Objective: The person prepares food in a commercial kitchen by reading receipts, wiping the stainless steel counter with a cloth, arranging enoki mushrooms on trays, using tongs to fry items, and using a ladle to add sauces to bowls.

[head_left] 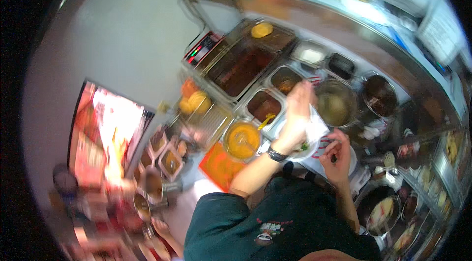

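While the left hand (pixel 298 106) is blurring, I can't tell its fingers' grip; the right hand (pixel 336 160) is curving loosely, seemingly empty. White bowl (pixel 309 152) is sitting just left of right fingers; I'd be keeping it level.

Pot (pixel 350 94) right of the left hand (pixel 299 102): metal, dull sheen. Wristwatch (pixel 278 153) just below that hand: black, glossy. Shirt (pixel 305 216) further below: dark cloth, matt.

Left hand (pixel 298 102) beyond right hand (pixel 336 160)
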Tool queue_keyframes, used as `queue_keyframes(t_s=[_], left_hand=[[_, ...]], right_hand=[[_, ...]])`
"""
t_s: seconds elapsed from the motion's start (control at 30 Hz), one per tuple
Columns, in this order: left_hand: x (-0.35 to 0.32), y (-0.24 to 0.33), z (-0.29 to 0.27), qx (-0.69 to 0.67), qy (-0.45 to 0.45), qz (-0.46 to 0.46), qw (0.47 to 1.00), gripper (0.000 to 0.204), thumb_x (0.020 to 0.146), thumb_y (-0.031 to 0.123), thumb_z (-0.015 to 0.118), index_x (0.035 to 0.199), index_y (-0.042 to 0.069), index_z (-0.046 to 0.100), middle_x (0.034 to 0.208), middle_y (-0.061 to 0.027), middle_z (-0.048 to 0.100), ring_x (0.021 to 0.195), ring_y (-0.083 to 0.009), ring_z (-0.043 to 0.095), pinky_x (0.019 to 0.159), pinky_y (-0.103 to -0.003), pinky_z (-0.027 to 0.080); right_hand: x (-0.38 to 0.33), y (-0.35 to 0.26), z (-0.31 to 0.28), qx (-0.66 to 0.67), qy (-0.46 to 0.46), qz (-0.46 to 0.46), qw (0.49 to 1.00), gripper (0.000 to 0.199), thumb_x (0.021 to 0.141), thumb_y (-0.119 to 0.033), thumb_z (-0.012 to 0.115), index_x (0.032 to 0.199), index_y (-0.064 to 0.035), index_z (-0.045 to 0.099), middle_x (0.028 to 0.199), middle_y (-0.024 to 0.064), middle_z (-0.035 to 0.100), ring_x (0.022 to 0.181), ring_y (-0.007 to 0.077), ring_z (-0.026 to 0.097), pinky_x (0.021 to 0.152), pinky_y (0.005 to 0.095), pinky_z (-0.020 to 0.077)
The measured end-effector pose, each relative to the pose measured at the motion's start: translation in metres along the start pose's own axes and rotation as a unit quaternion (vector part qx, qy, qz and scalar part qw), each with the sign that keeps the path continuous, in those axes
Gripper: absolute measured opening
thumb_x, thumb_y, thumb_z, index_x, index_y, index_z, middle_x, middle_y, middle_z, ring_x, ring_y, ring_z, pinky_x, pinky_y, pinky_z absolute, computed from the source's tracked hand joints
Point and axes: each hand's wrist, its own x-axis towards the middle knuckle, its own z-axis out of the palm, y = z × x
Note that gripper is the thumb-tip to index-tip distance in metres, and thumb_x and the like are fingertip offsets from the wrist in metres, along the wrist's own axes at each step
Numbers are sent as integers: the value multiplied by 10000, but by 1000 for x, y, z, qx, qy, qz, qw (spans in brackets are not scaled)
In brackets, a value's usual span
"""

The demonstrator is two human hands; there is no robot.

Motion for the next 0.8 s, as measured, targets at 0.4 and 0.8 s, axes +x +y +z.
queue_keyframes(t_s=[0.4, 0.8], left_hand=[[-192, -53, -113, 26, 473, -79, 877, 270, 983, 282, 452, 823, 66, 426, 738, 46, 404, 681, -31, 343, 589, -198, 344], [-266, -58, -254, 207, 323, -194, 903, 140, 889, 91, 594, 956, -31, 575, 808, -29, 638, 691, -68, 576, 623, -227, 480]], right_hand=[[-50, -3, 92, -17, -466, 116, 877, 294, 865, -154, 587, 1067, 58, 573, 860, 71, 609, 750, 111, 547, 663, 267, 465], [-85, 43, 223, -190, -398, 3, 897, 191, 855, -181, 611, 777, -14, 559, 655, 168, 583, 544, 256, 563, 515, 354, 420]])
